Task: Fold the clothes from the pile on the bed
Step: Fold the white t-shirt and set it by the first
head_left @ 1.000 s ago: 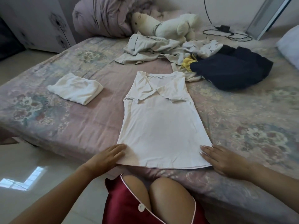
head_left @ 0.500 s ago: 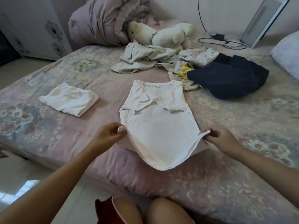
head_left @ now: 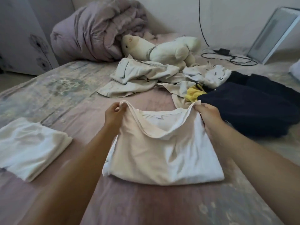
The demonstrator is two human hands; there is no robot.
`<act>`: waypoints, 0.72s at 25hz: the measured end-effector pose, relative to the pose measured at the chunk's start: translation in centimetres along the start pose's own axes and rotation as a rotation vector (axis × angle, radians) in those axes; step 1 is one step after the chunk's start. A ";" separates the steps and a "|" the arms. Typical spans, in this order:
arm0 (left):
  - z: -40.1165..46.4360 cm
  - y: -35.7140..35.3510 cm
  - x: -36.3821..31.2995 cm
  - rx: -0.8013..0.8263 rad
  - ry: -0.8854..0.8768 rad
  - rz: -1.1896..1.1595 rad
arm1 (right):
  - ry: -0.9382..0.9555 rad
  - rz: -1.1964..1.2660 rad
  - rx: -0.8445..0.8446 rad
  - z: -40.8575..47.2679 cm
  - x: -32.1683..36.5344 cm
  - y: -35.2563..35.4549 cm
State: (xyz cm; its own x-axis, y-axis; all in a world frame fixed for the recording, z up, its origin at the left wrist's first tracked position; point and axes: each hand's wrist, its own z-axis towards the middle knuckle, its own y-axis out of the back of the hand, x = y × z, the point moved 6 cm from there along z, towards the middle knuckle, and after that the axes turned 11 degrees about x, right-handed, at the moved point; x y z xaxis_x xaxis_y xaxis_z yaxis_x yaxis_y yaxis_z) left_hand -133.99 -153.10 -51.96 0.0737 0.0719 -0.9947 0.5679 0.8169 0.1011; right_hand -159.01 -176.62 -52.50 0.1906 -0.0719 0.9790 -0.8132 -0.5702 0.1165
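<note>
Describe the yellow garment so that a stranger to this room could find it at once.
Start at the bed and find the unfolded clothes pile below the plush toy. At the pile's right edge, the yellow garment is wedged between pale cloth and the navy garment. It is the only bright colour there.

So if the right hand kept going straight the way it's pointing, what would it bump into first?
Probably the yellow cloth, just past the right hand that pinches the cream top's hem. The dark garment lies close beside that line, and depth is hard to judge.
</note>
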 end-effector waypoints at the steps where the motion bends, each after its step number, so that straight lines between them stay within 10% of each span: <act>1: 1.9 0.3 1.3 -0.055 0.027 0.076 | -0.004 -0.007 -0.054 1.7 -0.3 0.3; 12: 9.1 1.1 6.1 -0.006 0.189 0.638 | -0.097 -0.304 0.008 9.4 -3.7 1.0; 18: 7.4 -0.3 4.8 0.408 0.522 0.289 | -0.366 -0.311 0.286 8.6 -2.8 -0.9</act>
State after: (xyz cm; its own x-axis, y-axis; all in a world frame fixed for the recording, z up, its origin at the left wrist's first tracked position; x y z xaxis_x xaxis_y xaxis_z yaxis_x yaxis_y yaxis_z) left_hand -127.79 -157.26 -56.58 -0.0759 0.5998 -0.7965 0.8535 0.4521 0.2591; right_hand -154.04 -182.95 -56.75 0.6181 -0.1153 0.7776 -0.5164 -0.8054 0.2911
